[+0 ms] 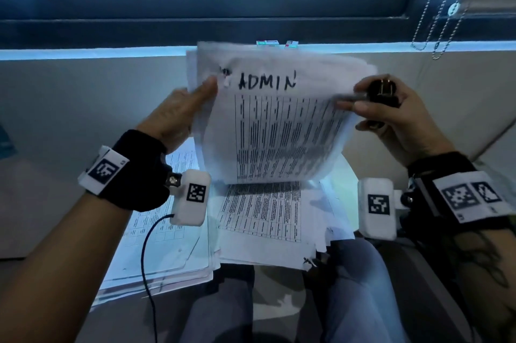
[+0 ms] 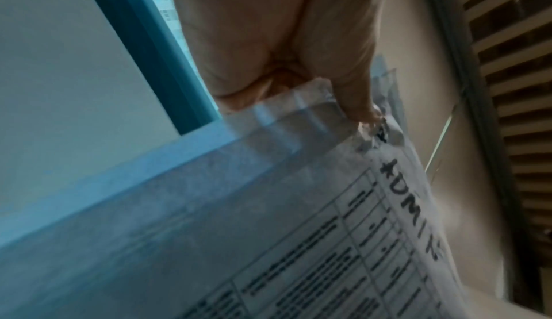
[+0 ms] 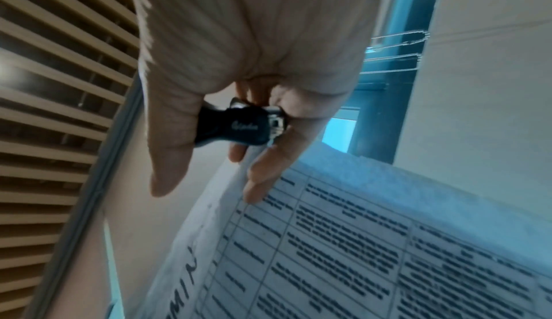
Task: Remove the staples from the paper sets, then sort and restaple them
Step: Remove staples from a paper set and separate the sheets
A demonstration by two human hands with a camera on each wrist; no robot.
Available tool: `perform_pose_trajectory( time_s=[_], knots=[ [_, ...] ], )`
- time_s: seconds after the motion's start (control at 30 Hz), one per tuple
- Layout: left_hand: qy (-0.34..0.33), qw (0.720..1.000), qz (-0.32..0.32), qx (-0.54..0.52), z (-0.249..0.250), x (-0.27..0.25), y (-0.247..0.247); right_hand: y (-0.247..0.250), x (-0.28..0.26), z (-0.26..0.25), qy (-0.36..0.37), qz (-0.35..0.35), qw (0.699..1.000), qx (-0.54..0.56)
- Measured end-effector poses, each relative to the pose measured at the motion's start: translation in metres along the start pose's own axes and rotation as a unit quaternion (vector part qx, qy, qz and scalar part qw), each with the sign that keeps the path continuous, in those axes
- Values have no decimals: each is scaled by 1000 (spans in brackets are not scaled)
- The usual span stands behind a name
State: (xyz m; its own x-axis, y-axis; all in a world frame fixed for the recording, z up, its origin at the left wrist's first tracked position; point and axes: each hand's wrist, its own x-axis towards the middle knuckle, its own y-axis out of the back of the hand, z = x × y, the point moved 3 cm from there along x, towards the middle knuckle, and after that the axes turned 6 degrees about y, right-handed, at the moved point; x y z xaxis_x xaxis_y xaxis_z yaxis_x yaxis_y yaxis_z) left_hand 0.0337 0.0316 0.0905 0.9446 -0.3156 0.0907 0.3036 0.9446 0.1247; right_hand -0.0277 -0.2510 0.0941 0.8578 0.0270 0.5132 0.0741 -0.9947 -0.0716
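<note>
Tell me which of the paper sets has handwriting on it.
The paper set held up by both hands: "ADMIN" is handwritten across its top. The two stacks lying flat beneath, left stack and middle stack, show only printed tables.

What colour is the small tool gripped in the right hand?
Black with silver metal parts: the staple remover in the right hand, clearest in the right wrist view.

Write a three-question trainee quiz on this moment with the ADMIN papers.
1. True or false: the left hand holds the paper set at its torn top corner.
2. What does the right hand hold besides paper? A) stapler B) black staple remover C) pen
3. Fill in: more printed sheets lie in a ___ under the lifted set.

Key: 1 true; 2 B; 3 pile.
</note>
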Motion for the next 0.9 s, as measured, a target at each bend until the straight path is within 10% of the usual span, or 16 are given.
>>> perform_pose_trajectory(
  time_s=[0.33, 0.77, 0.9],
  knots=[
    [-303, 951, -2, -54, 70, -30, 4, -17, -1, -50, 177, -41, 981, 67],
    [95, 988, -7, 125, -74, -56, 8, 0, -74, 71, -178, 72, 981, 0],
    [80, 989, 82, 98, -66, -46, 5, -8, -70, 81, -212, 86, 973, -4]
  ],
)
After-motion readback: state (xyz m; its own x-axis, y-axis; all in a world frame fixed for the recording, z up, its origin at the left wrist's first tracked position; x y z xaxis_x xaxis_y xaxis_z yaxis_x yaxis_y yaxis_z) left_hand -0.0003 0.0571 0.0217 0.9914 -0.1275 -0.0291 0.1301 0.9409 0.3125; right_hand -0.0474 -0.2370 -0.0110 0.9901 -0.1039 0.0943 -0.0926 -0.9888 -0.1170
